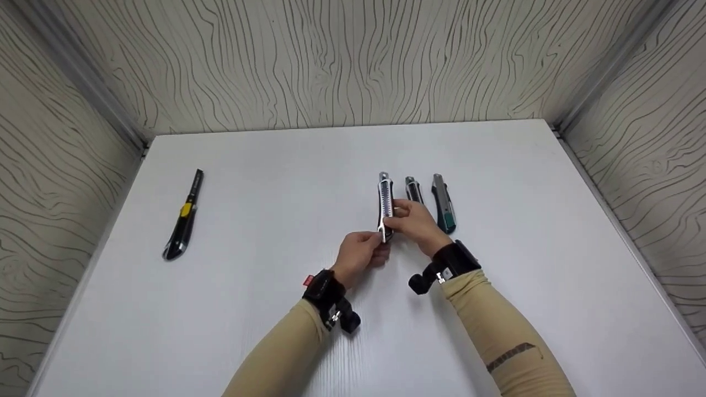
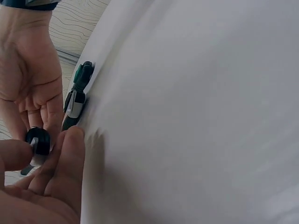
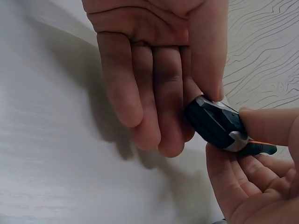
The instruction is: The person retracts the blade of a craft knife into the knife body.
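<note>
A silver-and-black utility knife (image 1: 385, 197) is held between both hands, its metal tip pointing toward the back wall. My left hand (image 1: 358, 253) pinches the near end between thumb and fingers. From the other side, my right hand (image 1: 418, 225) grips the lower part of the handle with thumb and index finger. The right wrist view shows the butt end of the utility knife (image 3: 218, 123) between the two hands, the right hand's other fingers extended beside it. A second silver-and-black utility knife (image 1: 413, 188) lies just right of it, partly covered by the right hand.
Farther right lies a grey utility knife with a green end (image 1: 444, 207). A black box cutter with a yellow slider (image 1: 186, 215) lies on the left of the white table (image 1: 276, 182). Wood-patterned panels (image 1: 353, 60) enclose the back and sides.
</note>
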A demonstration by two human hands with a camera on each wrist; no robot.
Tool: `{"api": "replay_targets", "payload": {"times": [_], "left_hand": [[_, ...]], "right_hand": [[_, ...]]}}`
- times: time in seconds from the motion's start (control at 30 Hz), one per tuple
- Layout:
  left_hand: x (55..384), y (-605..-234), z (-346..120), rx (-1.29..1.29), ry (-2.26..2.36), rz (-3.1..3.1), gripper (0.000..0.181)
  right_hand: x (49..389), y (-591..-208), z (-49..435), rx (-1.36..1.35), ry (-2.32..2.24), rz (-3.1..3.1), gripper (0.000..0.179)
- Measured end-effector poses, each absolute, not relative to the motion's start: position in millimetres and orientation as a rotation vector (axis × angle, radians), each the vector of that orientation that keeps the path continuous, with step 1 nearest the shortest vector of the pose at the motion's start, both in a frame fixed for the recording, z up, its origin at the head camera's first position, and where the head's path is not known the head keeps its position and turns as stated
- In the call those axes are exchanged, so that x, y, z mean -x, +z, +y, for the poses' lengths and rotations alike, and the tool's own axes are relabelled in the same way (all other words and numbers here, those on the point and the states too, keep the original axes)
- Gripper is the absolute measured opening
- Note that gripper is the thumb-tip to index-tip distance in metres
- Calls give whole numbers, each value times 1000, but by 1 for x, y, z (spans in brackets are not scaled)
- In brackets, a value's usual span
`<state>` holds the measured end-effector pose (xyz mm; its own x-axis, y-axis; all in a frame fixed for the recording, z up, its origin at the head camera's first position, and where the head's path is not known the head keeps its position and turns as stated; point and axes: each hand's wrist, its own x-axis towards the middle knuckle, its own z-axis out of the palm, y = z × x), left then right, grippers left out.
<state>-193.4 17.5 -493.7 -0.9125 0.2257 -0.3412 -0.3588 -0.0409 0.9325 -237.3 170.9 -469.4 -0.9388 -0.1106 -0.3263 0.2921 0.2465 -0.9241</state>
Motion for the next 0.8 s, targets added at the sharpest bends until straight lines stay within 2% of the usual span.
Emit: {"api": "replay_targets", "payload": {"times": [0.23,0.47,0.8], "left_hand": [[195,-490,4,246,2112,1864,30],[190,-482,-8,252,2083,1887,37],[189,-488,-13,249,2087,1893,35]], "right_hand": [[244,-468,174,-184,-1515,2396,57],[249,-469,172,-184,-1268,2599,52],[250,-469,166,-158,-1063,2751,49]]}}
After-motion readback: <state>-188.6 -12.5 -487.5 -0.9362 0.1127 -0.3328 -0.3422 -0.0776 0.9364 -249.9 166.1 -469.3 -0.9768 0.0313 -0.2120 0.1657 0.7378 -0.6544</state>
